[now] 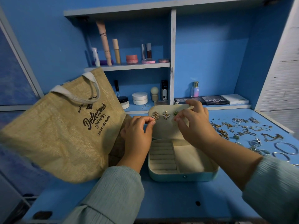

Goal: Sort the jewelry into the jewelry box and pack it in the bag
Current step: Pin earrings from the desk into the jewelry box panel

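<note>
- My left hand (pixel 137 135) is hovering at the left edge of the jewelry box lid (pixel 163 125), thumb and forefinger pinched together just beside the left butterfly earring (pixel 155 115); I cannot tell whether something tiny is sitting between the fingertips.
- My right hand (pixel 192 122) is reaching over the lid's upper right part, fingers curled and pinching at a green earring (pixel 175 113) that is sitting on the lid panel; the upper fingers are touching the lid's top edge.
- A second butterfly earring (pixel 166 115) is hanging on the lid between the first one and the green one.
- The jewelry box (pixel 182 175) is lying open on the blue desk (pixel 169 199), lid standing up at the back, with ring rolls on the left and a plain compartment on the right.
- The burlap bag (pixel 64 135) is leaning just left of the box, beside my left wrist.
- Loose jewelry (pixel 252 135), chains and hoops, is lying spread across the desk to the right of my right arm.
- Cosmetics (pixel 123 54) are standing on the shelves behind.
</note>
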### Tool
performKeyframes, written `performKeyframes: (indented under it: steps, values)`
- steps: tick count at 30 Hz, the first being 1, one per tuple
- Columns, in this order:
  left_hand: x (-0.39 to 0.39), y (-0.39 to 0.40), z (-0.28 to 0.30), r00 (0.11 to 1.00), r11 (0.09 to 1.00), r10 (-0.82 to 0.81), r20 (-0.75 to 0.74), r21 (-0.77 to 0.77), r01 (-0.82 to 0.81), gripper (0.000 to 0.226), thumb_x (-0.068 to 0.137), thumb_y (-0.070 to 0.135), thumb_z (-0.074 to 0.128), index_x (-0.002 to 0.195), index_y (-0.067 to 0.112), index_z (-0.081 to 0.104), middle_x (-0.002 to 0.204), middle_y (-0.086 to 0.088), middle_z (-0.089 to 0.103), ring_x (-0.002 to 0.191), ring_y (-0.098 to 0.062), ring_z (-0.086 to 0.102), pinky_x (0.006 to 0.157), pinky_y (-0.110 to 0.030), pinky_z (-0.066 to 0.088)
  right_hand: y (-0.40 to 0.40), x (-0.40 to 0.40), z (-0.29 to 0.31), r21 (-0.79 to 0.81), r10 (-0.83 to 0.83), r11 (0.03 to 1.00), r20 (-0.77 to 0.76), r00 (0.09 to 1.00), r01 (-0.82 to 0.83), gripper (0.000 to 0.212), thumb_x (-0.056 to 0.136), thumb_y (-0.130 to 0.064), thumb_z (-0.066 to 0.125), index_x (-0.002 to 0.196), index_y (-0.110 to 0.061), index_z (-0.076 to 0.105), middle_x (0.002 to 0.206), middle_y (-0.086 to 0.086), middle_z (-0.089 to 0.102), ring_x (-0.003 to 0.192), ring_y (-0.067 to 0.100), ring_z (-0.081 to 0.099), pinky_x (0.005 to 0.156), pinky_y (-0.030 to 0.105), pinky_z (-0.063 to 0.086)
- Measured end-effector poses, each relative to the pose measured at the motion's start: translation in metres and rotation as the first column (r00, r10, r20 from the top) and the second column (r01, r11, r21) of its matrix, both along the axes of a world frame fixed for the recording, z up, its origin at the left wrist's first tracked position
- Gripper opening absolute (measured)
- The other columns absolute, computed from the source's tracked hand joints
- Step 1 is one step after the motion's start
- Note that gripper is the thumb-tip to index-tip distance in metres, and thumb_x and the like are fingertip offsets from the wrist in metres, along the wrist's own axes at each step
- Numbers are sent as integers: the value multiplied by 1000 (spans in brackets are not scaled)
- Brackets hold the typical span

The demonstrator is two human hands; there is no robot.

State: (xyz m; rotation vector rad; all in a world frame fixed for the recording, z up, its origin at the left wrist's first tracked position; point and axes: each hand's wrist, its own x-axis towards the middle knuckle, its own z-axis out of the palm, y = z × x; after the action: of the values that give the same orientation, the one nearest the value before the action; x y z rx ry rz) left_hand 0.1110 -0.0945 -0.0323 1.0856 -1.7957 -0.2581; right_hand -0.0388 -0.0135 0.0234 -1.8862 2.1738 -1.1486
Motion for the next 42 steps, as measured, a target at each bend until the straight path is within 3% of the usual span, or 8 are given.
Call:
performKeyframes:
  steps: [15, 22, 26, 30, 33, 42]
  values:
    - [-2, 6, 1, 997, 998, 54, 49, -24, -53, 21, 86, 42, 49, 85, 25, 62, 94, 8, 60, 97, -20, 55, 88, -53, 41, 0, -1, -2, -13, 5, 1000, -10, 1000, -5, 20, 94, -22, 47, 102, -16, 65, 145, 2, 24, 131, 25, 18, 106, 35, 22]
    - [-2, 4, 0, 997, 997, 61, 44, -59, -58, 39, 83, 55, 34, 85, 26, 61, 93, 9, 60, 95, -20, 56, 87, -52, 43, -1, 0, -2, -17, 5, 1000, -6, 1000, -5, 20, 95, -23, 47, 102, -15, 64, 145, 0, 24, 131, 24, 18, 106, 36, 23]
    - [-3, 4, 0, 996, 997, 65, 61, -50, -62, 28, 86, 47, 45, 86, 25, 62, 94, 6, 61, 96, -21, 56, 88, -53, 42, -1, 0, -2, -18, 3, 1000, -1, 1000, -3, 21, 95, -23, 47, 102, -15, 65, 145, 0, 24, 132, 24, 18, 107, 36, 23]
    - [-5, 7, 2, 994, 996, 83, 67, -39, -80, 32, 86, 48, 42, 86, 24, 63, 93, 7, 61, 96, -21, 55, 89, -53, 41, -1, 0, -2, -22, -3, 1000, 1, 1000, 3, 21, 95, -24, 47, 103, -15, 64, 145, 0, 24, 132, 24, 17, 107, 36, 23]
    - [-5, 9, 3, 993, 995, 96, 67, -32, -94, 19, 87, 38, 53, 86, 22, 64, 94, 5, 61, 97, -21, 55, 89, -53, 40, -1, 1, -2, -16, -1, 1000, 1, 1000, 1, 21, 95, -24, 47, 103, -15, 64, 145, 0, 23, 132, 23, 17, 108, 37, 23]
    - [-7, 9, 5, 995, 996, 84, 52, 13, -84, 19, 87, 39, 52, 86, 24, 63, 96, 6, 61, 99, -19, 54, 93, -52, 38, -1, 0, -3, -28, -3, 1000, -12, 1000, 3, 21, 94, -23, 48, 104, -14, 64, 145, 1, 24, 131, 25, 19, 106, 35, 23]
